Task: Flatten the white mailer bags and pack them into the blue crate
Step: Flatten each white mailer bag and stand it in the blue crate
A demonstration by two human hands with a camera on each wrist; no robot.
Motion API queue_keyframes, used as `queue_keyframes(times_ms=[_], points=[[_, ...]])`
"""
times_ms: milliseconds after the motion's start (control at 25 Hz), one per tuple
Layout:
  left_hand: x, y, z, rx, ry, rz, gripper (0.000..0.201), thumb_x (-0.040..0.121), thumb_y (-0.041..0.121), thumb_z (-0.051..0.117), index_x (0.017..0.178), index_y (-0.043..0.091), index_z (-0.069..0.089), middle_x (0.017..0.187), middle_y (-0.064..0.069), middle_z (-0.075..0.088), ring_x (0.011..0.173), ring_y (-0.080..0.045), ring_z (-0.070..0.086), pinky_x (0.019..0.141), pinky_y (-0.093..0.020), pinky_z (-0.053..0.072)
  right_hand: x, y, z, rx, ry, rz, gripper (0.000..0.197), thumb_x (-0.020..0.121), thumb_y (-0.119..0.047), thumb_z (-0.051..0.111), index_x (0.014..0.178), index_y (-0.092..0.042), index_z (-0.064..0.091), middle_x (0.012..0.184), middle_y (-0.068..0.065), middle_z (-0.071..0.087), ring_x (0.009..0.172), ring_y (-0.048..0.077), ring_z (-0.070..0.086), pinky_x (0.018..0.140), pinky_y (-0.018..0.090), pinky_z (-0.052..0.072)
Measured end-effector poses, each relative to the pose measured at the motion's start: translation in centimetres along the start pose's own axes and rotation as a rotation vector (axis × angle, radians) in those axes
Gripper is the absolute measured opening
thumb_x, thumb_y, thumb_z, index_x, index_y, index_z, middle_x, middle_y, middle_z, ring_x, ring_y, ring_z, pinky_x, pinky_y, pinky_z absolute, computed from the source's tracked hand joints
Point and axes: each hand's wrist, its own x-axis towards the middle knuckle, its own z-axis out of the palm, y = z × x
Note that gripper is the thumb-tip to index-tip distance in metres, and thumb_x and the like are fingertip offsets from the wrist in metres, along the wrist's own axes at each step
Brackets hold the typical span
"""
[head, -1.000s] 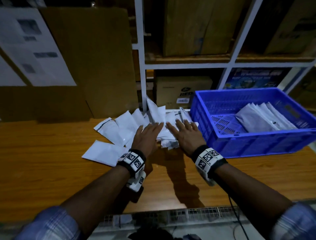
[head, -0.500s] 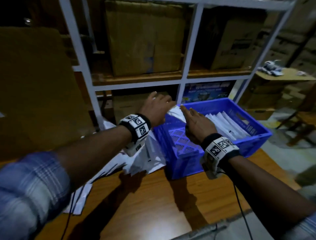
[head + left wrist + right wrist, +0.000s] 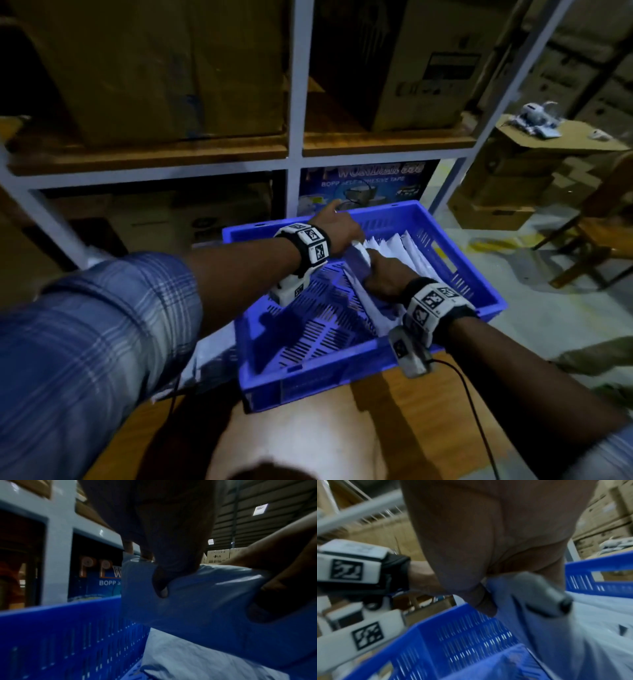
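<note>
The blue crate (image 3: 308, 373) stands on the wooden table's right end, with a row of white mailer bags (image 3: 400, 250) leaning against its right side. Both hands are inside the crate, holding a bundle of white mailer bags (image 3: 205, 601) upright against that row. My left hand (image 3: 342, 229) pinches the bundle's top far end, thumb in front and fingers behind. My right hand (image 3: 380, 277) grips its near end from above. In the right wrist view the bundle (image 3: 513, 601) hangs below the palm inside the crate wall (image 3: 471, 635).
More white mailer bags (image 3: 205, 359) lie on the table left of the crate, mostly hidden by my left arm. A white metal rack (image 3: 294, 150) with cardboard boxes stands right behind the crate. Cardboard boxes and a wooden chair (image 3: 589, 246) stand on the floor at the right.
Both hands left the pile on the table and carried a bundle of mailers right, into the crate. It now stands lower in the crate, against the leaning row.
</note>
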Motion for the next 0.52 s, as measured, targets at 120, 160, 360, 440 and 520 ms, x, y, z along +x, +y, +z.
queue_keyframes(times_ms=[120, 160, 360, 440, 520], points=[[3.4, 0.9, 3.0, -0.064, -0.113, 0.027, 0.038, 0.094, 0.015, 0.057, 0.128, 0.031, 0.062, 0.129, 0.003, 0.064, 0.13, -0.021, 0.05, 0.12, -0.053, 0.011, 2.3, 2.0, 0.9, -0.052, -0.083, 0.017, 0.065, 0.092, -0.025, 0.057, 0.147, -0.007, 0.028, 0.126, 0.024, 0.059, 0.112, 0.037, 0.059, 0.081, 0.034, 0.044], [4.3, 1.2, 3.9, -0.096, -0.15, 0.034, 0.041, 0.093, 0.013, 0.058, 0.13, 0.031, 0.062, 0.13, 0.002, 0.064, 0.13, -0.021, 0.05, 0.12, -0.052, 0.011, 3.0, 2.6, 1.2, -0.073, -0.117, 0.029, 0.062, 0.092, -0.023, 0.057, 0.145, -0.004, 0.03, 0.126, 0.023, 0.059, 0.113, 0.036, 0.059, 0.079, 0.033, 0.043], [7.8, 2.7, 7.7, -0.158, -0.234, -0.003, 0.031, 0.098, 0.015, 0.052, 0.125, 0.021, 0.065, 0.129, -0.005, 0.064, 0.128, -0.024, 0.049, 0.119, -0.043, 0.012, 5.1, 4.3, 0.9, -0.147, -0.244, 0.012, 0.056, 0.091, -0.024, 0.062, 0.138, -0.002, 0.041, 0.13, 0.021, 0.058, 0.116, 0.034, 0.058, 0.086, 0.032, 0.046], [8.5, 2.9, 8.5, -0.174, -0.255, -0.028, 0.032, 0.102, 0.014, 0.046, 0.128, 0.007, 0.062, 0.138, -0.015, 0.057, 0.134, -0.03, 0.042, 0.116, -0.038, 0.013, 5.2, 4.4, 0.0, -0.144, -0.187, -0.024, 0.048, 0.092, -0.03, 0.06, 0.132, -0.007, 0.049, 0.127, 0.019, 0.06, 0.114, 0.034, 0.059, 0.087, 0.034, 0.048], [9.0, 2.9, 9.1, -0.157, -0.231, -0.032, 0.034, 0.103, 0.013, 0.044, 0.132, 0.004, 0.059, 0.142, -0.016, 0.053, 0.137, -0.029, 0.039, 0.116, -0.037, 0.011, 5.2, 4.2, -0.8, -0.097, -0.071, -0.078, 0.039, 0.091, -0.032, 0.061, 0.122, -0.009, 0.059, 0.121, 0.016, 0.063, 0.109, 0.033, 0.061, 0.083, 0.032, 0.048]])
